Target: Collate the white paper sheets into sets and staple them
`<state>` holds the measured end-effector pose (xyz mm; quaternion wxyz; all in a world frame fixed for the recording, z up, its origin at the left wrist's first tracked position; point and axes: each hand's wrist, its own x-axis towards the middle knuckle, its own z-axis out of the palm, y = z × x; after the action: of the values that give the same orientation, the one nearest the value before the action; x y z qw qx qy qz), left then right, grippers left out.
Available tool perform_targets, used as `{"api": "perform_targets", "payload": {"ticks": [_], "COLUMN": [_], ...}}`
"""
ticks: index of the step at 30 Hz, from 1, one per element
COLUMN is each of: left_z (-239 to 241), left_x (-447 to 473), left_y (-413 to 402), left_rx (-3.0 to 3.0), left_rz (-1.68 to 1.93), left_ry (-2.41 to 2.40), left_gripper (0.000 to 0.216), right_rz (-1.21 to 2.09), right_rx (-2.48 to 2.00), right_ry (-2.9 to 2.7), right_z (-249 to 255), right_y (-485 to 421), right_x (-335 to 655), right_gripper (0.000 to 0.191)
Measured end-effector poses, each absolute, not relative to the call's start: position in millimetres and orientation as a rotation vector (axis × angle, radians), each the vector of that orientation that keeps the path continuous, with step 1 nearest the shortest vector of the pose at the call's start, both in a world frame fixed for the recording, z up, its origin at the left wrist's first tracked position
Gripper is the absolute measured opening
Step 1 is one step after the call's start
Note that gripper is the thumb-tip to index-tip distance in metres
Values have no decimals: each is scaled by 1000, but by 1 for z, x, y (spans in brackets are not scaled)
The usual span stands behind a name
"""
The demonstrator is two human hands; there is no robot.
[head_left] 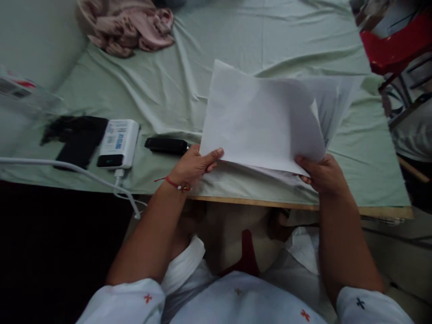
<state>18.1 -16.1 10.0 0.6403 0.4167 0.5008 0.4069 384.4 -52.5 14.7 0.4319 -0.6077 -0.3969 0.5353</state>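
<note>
Several white sheets of paper (249, 117) are held in front of me above the near edge of the cloth-covered table. My left hand (195, 166) pinches their lower left corner, thumb on top, a red string bracelet at its wrist. At the lower right, my right hand (320, 173) grips the sheets with its thumb on top. The top sheet looks blank and curls up on its right side. Behind it, a printed sheet (332, 103) shows at the right, its text too blurred to read. Just left of my left hand lies a black elongated object (167, 145), its right end partly hidden.
A white power bank (119, 143) with a plugged-in cable (77, 170) lies left on the green tablecloth (165, 94), beside a black pouch-like item (79, 141). Crumpled pink fabric (135, 27) sits at the back left. A red chair (398, 45) stands past the right edge.
</note>
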Motion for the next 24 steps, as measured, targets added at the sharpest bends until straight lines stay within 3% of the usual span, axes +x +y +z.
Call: {"api": "perform_targets", "payload": {"ticks": [5, 8, 17, 21, 24], "left_z": [8, 9, 21, 9, -5], "left_x": [4, -3, -35, -46, -57], "left_y": [-15, -16, -15, -17, -16], "left_rx": [1031, 1036, 831, 1021, 1349], "left_rz": [745, 759, 1415, 1685, 1688], "left_ry": [1075, 1080, 1290, 1505, 1765], "left_gripper": [80, 80, 62, 48, 30], "right_rz": [1333, 1322, 1288, 1353, 1376], "right_rx": [-1575, -1610, -1654, -1649, -1660], "right_ry": [-1020, -981, -887, -941, -939], "right_z": [26, 33, 42, 35, 28], "right_y": [-56, -57, -54, -50, -47], "right_x": [384, 383, 373, 359, 351], "right_gripper": [74, 77, 71, 72, 67]}}
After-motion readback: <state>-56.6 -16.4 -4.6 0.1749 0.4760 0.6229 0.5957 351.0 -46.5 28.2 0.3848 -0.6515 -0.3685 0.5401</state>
